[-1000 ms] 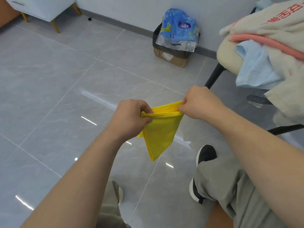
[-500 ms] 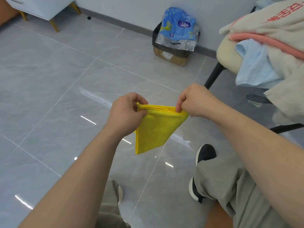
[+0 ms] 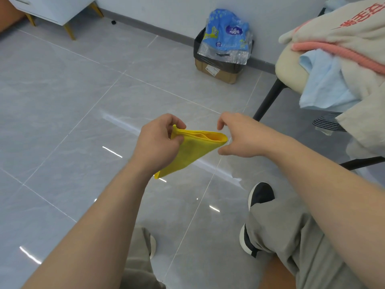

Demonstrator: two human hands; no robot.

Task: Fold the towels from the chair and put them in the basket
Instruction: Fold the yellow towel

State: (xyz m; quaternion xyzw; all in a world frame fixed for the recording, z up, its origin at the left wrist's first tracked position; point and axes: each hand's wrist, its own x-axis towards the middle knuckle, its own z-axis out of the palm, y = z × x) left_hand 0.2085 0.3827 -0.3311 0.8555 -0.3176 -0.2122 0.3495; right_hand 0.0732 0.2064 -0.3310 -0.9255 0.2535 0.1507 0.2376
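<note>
Head view: folded yellow cloth towel is pinched by left hand; right hand spread, empty. Layers should be kept aligned.

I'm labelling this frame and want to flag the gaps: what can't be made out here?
- The basket: nowhere in the head view, so its place is unknown.
- The pile on the chair: cut off by the right edge. The beige cloth covers part of the light blue towel.
- The red print: cut off by the top edge, unreadable.
- The yellow towel: partly hidden behind the left hand pinching it.
</note>
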